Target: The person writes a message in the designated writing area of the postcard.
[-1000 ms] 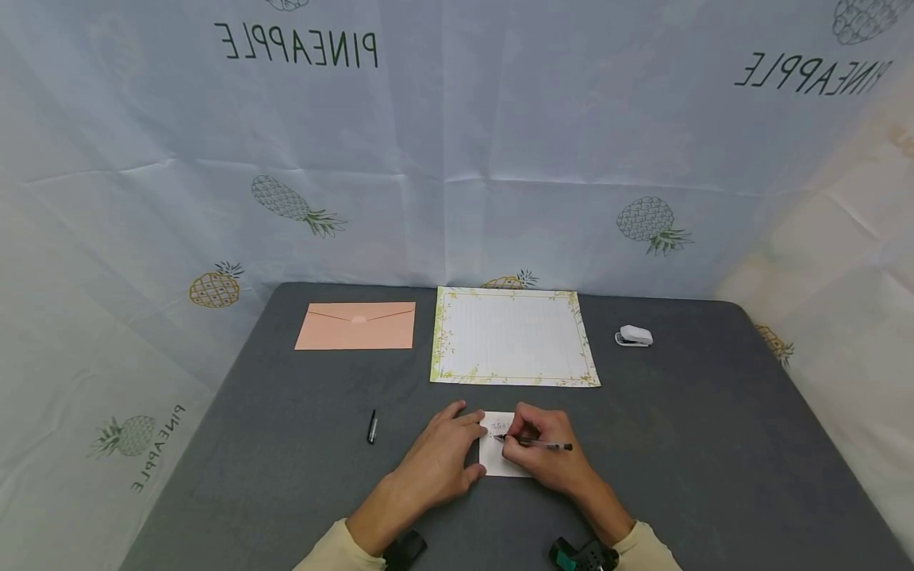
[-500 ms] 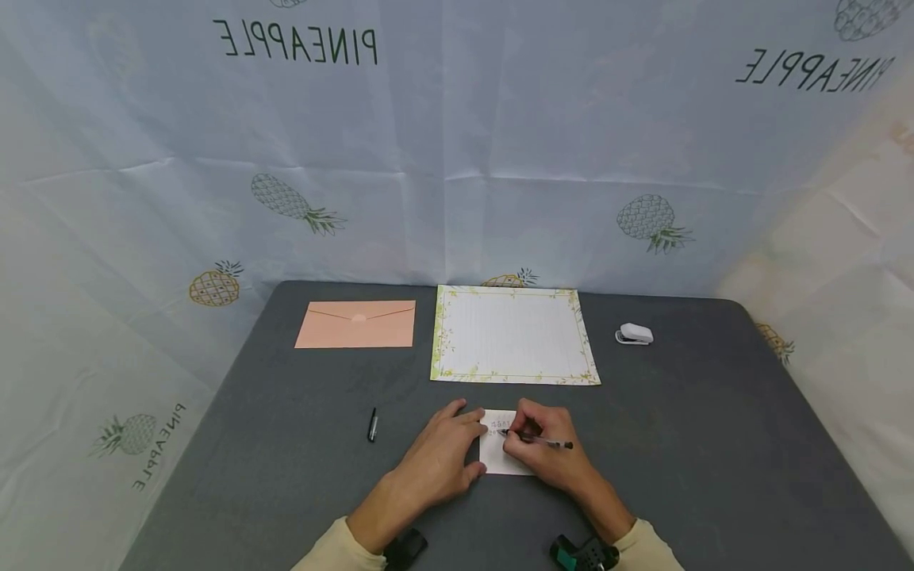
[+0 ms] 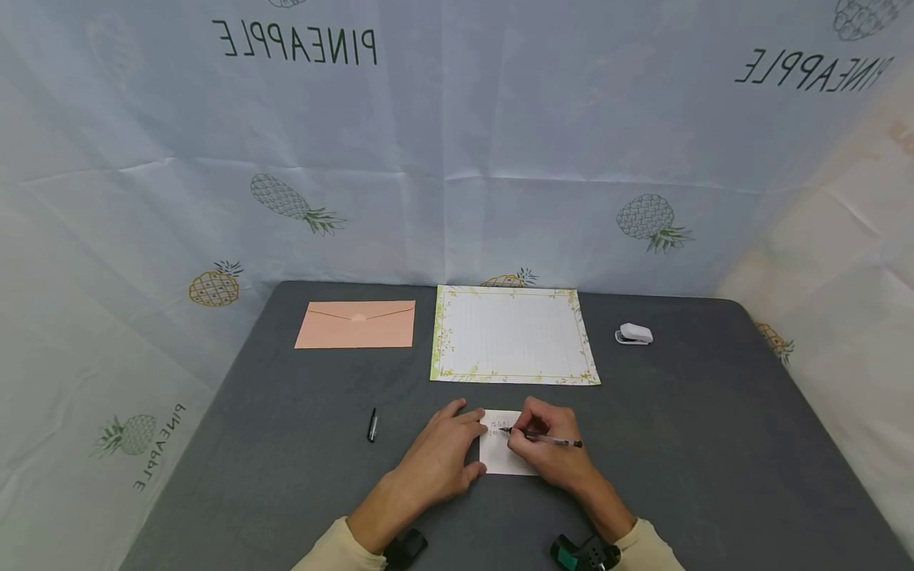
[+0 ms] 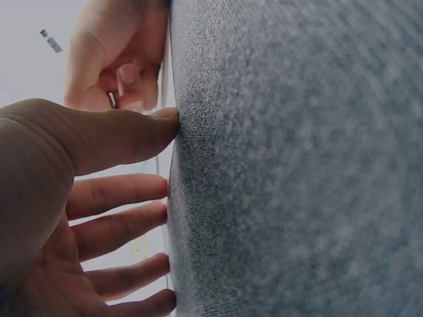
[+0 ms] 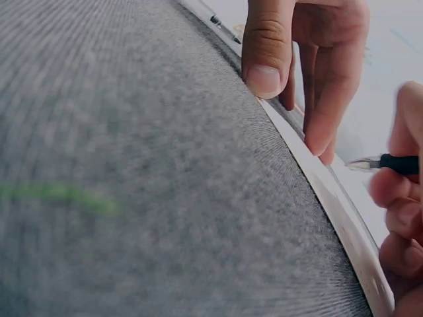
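Observation:
A small white note paper (image 3: 500, 458) lies near the front middle of the table, with a few handwritten marks at its upper left. My left hand (image 3: 444, 450) rests at its left edge, fingers spread and fairly straight, thumb and fingertips touching the paper. In my right hand (image 3: 553, 444) I pinch a dark pen (image 3: 564, 441), its tip over the writing. In the right wrist view the pen's pointed tip (image 5: 362, 163) shows just above the paper. A black pen cap (image 3: 373, 426) lies left of my left hand.
A pink envelope (image 3: 355, 325) lies at the back left. Beside it is a lined sheet with a floral border (image 3: 512, 337). A small white stapler (image 3: 634, 334) sits at the back right of the dark table (image 3: 678, 444). A pineapple-print curtain (image 3: 443, 159) hangs behind.
My right hand and the pen have shifted slightly right along the note paper. The left hand has stayed in place.

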The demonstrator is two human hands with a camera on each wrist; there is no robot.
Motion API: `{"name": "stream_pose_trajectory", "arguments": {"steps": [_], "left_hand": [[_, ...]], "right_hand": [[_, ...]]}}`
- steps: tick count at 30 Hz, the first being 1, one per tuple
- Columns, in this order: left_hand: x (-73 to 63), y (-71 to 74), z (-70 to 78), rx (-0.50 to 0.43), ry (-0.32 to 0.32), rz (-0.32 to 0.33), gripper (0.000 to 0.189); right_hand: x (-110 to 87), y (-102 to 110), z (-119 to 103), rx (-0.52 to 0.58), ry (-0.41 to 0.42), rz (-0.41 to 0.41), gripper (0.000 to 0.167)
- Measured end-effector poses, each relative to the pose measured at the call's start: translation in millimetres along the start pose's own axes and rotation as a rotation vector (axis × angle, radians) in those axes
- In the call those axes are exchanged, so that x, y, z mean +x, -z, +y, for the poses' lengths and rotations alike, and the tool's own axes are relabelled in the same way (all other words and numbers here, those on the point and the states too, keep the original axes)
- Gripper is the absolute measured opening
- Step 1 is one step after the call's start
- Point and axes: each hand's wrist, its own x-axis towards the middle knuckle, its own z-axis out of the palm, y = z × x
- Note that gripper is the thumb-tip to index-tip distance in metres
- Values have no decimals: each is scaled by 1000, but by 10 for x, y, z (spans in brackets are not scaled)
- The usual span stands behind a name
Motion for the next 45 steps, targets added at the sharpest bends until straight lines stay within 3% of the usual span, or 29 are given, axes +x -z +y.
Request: {"name": "stream_pose_trajectory", "arguments": {"steps": [3,4,5,7,10,15,35,40,45], "left_hand": [[14,-92,-66,0,-22,24,48],[24,-160,-118,6,-35,40,48],[21,-124,-90,-1,-29,30,49],[27,-185,-130,7,-41,46,48],[22,-160,-113,7,-39,44,47],[-1,20,16,2,-2,3,47],[4,39,37,5,18,-21,48],[2,9,13,10,-4,4,47],[10,42,46,15,19,-22,48]], "right_hand": [[-8,25,3,-14,-10,28,41],[-10,35,5,-19,-12,26,41],[-10,45,7,-22,-21,17,42],[-7,60,9,-29,-31,-8,42],[0,68,6,-30,-45,-43,41],[8,57,-4,-48,-49,-67,39],[-7,48,33,-56,10,-72,39],[2,48,23,-67,2,-50,40],[8,52,7,-75,-18,-52,39]]}}
